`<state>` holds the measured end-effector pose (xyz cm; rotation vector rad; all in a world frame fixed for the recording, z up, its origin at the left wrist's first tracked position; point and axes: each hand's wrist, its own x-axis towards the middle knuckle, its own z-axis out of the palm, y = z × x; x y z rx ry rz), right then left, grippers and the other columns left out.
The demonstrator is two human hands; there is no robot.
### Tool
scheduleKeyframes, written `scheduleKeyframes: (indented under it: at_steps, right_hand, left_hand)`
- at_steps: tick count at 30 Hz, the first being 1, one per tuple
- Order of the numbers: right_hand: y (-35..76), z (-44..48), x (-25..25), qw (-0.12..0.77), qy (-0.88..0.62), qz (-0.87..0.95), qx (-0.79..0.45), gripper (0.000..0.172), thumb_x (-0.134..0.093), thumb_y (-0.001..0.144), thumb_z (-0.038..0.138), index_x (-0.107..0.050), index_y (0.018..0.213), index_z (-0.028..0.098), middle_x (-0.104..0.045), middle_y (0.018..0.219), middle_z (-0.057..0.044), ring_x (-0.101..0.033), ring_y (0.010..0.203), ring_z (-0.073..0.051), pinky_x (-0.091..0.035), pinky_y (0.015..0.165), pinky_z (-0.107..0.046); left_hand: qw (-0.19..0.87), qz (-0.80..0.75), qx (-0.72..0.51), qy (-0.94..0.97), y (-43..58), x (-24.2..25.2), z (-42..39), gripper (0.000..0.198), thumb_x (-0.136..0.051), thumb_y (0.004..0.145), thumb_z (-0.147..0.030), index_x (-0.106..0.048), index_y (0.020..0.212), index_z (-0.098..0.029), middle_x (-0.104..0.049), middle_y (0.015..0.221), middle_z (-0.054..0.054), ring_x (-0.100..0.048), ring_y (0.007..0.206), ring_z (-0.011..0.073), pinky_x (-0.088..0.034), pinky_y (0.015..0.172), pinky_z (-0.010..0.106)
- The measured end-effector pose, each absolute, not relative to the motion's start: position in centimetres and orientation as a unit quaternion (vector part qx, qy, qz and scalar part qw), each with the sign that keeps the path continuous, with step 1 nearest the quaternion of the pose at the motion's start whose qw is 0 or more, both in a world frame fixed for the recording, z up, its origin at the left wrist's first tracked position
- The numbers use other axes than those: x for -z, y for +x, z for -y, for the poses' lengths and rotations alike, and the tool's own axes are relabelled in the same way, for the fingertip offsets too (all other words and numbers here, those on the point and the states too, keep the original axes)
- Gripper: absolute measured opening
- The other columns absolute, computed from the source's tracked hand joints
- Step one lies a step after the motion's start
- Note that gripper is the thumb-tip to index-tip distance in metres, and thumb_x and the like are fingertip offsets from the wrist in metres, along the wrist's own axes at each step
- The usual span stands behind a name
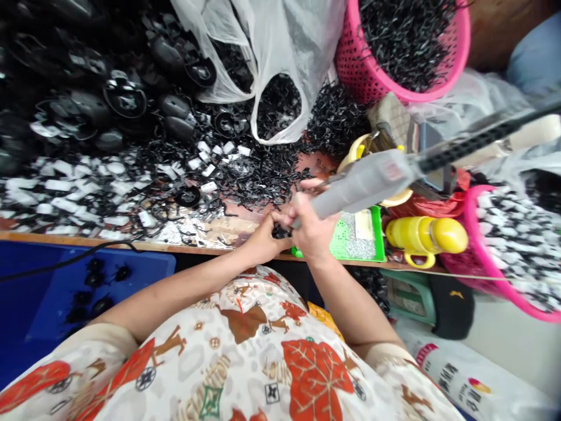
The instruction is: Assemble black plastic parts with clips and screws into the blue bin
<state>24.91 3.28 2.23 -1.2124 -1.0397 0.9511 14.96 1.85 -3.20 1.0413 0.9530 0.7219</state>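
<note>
My right hand (312,225) is wrapped round a grey power screwdriver (359,184), which lies tilted with its tip down to the left. Close against it at the table's front edge, my left hand (267,237) has its fingers closed on a small dark part, mostly hidden by the fingers. The screwdriver's tip meets the left fingertips. Just right of my hands sits a green tray (377,234) of small silvery screws. Black pieces (263,175) and white pieces (65,187) are heaped beyond and to the left.
A yellow bottle (421,235) stands right of the tray. Pink baskets (359,64) hold black and white parts. A plastic bag (298,35) lies at the back. Below left is a blue bin (149,272); dark round housings (125,96) are piled above it. A cable crosses the left edge.
</note>
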Motion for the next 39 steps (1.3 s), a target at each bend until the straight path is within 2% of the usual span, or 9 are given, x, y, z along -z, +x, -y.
scheduleKeyframes:
  at_steps: [6, 11, 14, 17, 19, 22, 29, 34, 39]
  right_hand:
    - [26.9, -5.2, -3.6, 0.702, -0.485, 0.400, -0.335, 0.030, -0.067, 0.088, 0.052, -0.057, 0.104, 0.029, -0.041, 0.059, 0.011, -0.046, 0.043, -0.008, -0.046, 0.046, -0.024]
    - [27.1, -5.3, -0.8, 0.663, -0.525, 0.412, -0.339, 0.038, -0.075, 0.083, 0.050, -0.058, 0.106, 0.025, -0.052, 0.058, 0.011, -0.053, 0.044, -0.009, -0.048, 0.047, -0.025]
    - [26.5, -5.1, 0.5, 0.633, -0.545, 0.432, -0.341, 0.041, -0.076, 0.083, 0.047, -0.058, 0.111, 0.023, -0.058, 0.060, 0.010, -0.057, 0.047, -0.010, -0.050, 0.051, -0.025]
    - [26.1, -5.3, 0.7, 0.614, -0.555, 0.463, -0.317, 0.043, -0.075, 0.083, 0.044, -0.058, 0.117, 0.023, -0.062, 0.065, 0.008, -0.060, 0.053, -0.011, -0.052, 0.056, -0.026]
    - [26.3, -5.4, 0.6, 0.606, -0.562, 0.478, -0.297, 0.049, -0.076, 0.082, 0.043, -0.056, 0.123, 0.025, -0.064, 0.073, 0.007, -0.062, 0.060, -0.012, -0.054, 0.061, -0.028]
    - [27.1, -5.6, 0.7, 0.589, -0.579, 0.497, -0.266, 0.062, -0.078, 0.080, 0.042, -0.051, 0.133, 0.027, -0.067, 0.090, 0.002, -0.067, 0.077, -0.015, -0.057, 0.076, -0.033]
    - [29.2, -3.8, 1.5, 0.546, -0.618, 0.519, -0.225, 0.058, -0.072, 0.085, 0.042, -0.048, 0.136, 0.029, -0.061, 0.126, -0.008, -0.062, 0.115, -0.021, -0.053, 0.097, -0.042]
    - [28.2, -1.1, 1.2, 0.562, -0.635, 0.514, -0.133, 0.031, -0.066, 0.091, 0.038, -0.060, 0.117, 0.024, -0.063, 0.105, -0.005, -0.064, 0.096, -0.019, -0.054, 0.089, -0.038]
    - [25.0, -1.3, 1.1, 0.311, -0.590, 0.696, -0.266, 0.009, -0.062, 0.091, 0.022, -0.068, 0.097, 0.020, -0.064, 0.094, -0.004, -0.062, 0.078, -0.015, -0.053, 0.076, -0.031]
  left_hand:
    - [0.628, -0.401, -0.244, 0.620, 6.0, -1.0, -1.0, 0.025, -0.067, 0.087, -0.037, -0.054, 0.104, -0.023, -0.061, 0.093, 0.003, -0.058, 0.085, 0.0195, -0.048, 0.082, 0.033]
    - [0.475, -0.506, 0.091, 0.714, -8.0, 0.6, 2.8, 0.026, -0.057, 0.089, -0.037, -0.061, 0.112, -0.025, -0.071, 0.105, 0.008, -0.068, 0.096, 0.0270, -0.050, 0.087, 0.037]
    - [0.325, -0.620, 0.256, 0.667, -12.0, 2.5, 5.2, 0.040, -0.059, 0.082, -0.030, -0.064, 0.118, -0.014, -0.070, 0.113, 0.023, -0.072, 0.093, 0.0375, -0.052, 0.081, 0.045]
    - [0.365, -0.581, 0.142, 0.713, -11.1, 2.3, 5.6, 0.040, -0.056, 0.090, -0.038, -0.063, 0.126, -0.021, -0.067, 0.131, 0.017, -0.070, 0.108, 0.0328, -0.052, 0.089, 0.040]
    - [0.413, -0.539, 0.020, 0.734, -8.6, 1.2, 4.4, 0.033, -0.053, 0.095, -0.044, -0.063, 0.121, -0.026, -0.070, 0.123, 0.009, -0.070, 0.100, 0.0252, -0.052, 0.085, 0.034]
    - [0.381, -0.531, -0.116, 0.748, -3.6, -0.1, 1.4, 0.020, -0.056, 0.096, -0.041, -0.064, 0.101, -0.023, -0.070, 0.098, 0.005, -0.066, 0.084, 0.0214, -0.050, 0.079, 0.033]
    - [0.302, -0.463, -0.160, 0.818, 3.6, 1.0, -3.4, 0.003, -0.059, 0.091, -0.020, -0.061, 0.092, -0.021, -0.064, 0.098, 0.008, -0.061, 0.095, 0.0256, -0.047, 0.085, 0.038]
    - [0.276, -0.495, -0.142, 0.812, 0.9, 0.2, -4.0, 0.005, -0.059, 0.090, -0.023, -0.062, 0.094, -0.021, -0.064, 0.097, 0.006, -0.061, 0.092, 0.0257, -0.046, 0.083, 0.037]
    - [0.298, -0.472, -0.105, 0.823, 0.3, -0.5, -3.6, 0.007, -0.058, 0.091, -0.024, -0.063, 0.096, -0.021, -0.067, 0.097, 0.007, -0.062, 0.091, 0.0262, -0.046, 0.081, 0.037]
